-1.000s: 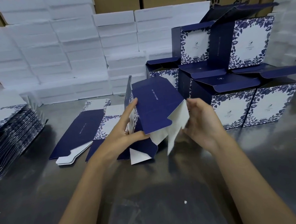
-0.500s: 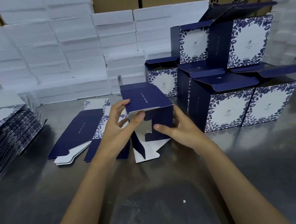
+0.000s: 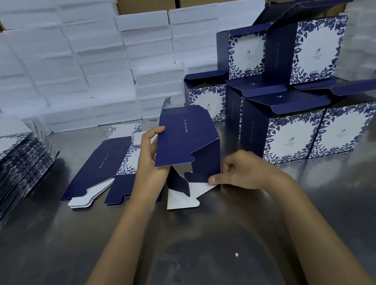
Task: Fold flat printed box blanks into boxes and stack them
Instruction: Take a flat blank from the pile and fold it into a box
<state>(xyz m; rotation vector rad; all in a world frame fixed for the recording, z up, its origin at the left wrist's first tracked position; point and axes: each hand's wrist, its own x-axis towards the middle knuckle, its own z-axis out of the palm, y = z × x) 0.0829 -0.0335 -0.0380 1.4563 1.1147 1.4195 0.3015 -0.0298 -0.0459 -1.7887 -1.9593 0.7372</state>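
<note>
Squaring up a half-formed box, bottom flaps pending

Left hand (image 3: pixel 148 160) is gripping the box (image 3: pixel 186 142) by its side panel to steady it; right hand (image 3: pixel 238 172) is pinching the white flap (image 3: pixel 196 191) just below, likely to tuck. Steel counter (image 3: pixel 193 256), foam slabs (image 3: pixel 61 74) beyond both hands.

head-worn view, looking down, close over table (image 3: pixel 329 232)
</note>
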